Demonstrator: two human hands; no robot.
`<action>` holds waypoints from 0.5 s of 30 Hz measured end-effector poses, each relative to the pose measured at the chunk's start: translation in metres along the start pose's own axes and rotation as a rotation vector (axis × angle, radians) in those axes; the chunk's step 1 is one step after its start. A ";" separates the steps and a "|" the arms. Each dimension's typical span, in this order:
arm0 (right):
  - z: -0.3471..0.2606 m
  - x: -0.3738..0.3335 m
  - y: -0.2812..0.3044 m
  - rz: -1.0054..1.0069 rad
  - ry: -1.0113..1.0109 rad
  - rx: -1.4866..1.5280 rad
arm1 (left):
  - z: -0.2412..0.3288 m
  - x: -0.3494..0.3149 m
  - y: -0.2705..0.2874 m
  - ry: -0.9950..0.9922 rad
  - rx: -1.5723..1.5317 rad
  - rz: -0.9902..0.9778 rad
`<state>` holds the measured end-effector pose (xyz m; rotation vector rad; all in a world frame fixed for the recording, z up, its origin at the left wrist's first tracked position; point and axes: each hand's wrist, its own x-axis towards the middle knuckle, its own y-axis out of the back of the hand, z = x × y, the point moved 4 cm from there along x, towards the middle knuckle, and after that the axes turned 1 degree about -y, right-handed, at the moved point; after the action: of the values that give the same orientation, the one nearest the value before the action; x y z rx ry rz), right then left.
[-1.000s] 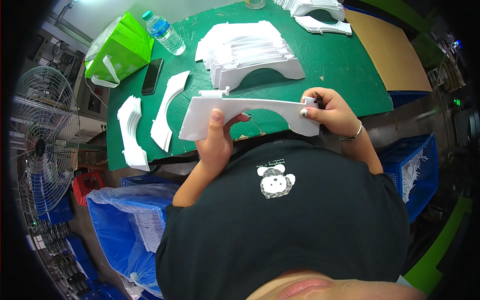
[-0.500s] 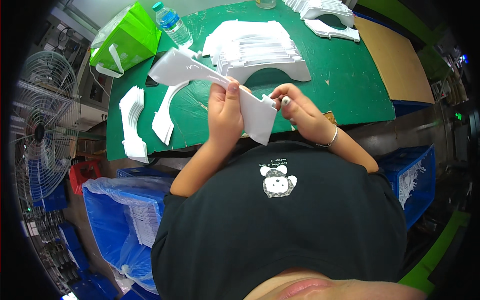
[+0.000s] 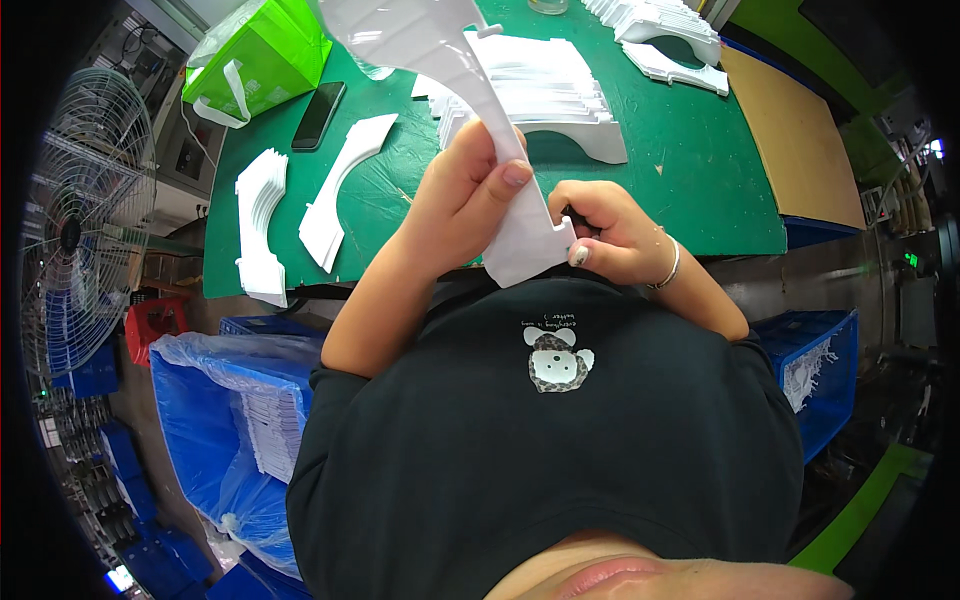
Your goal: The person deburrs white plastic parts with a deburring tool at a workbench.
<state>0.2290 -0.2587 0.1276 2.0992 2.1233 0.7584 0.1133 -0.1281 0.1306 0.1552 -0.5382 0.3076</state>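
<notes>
A curved white plastic part is held up over the near table edge, its upper end reaching past the top of the picture. My left hand grips its narrow middle, thumb on the face towards me. Beside the notched tab at its lower right edge is my right hand, fingers curled and thumb against the tab; something dark shows between the fingers, too small to name. Behind the held part lies a large stack of similar white parts. Two smaller stacks, a thick one and a thin one, rest at the left.
On the green table are a black phone, a green bag and more white parts at the far right. A brown board adjoins it. Blue lined crate, blue crate and fan flank me.
The held part has tilted more upright and come closer, its upper end now covering most of the bottle. My right thumb has moved down along the tab. The phone has come into fuller view.
</notes>
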 end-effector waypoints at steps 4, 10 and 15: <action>0.001 0.000 -0.005 -0.010 0.070 -0.002 | 0.003 0.003 -0.006 0.015 -0.079 0.007; 0.000 -0.001 -0.009 -0.034 0.130 -0.003 | 0.001 0.001 -0.010 0.061 -0.153 0.000; -0.002 0.001 -0.016 -0.188 0.168 0.120 | 0.002 0.001 -0.016 0.139 -0.208 -0.096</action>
<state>0.2136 -0.2579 0.1238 1.9124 2.4691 0.8300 0.1185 -0.1436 0.1319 -0.0422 -0.4204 0.1660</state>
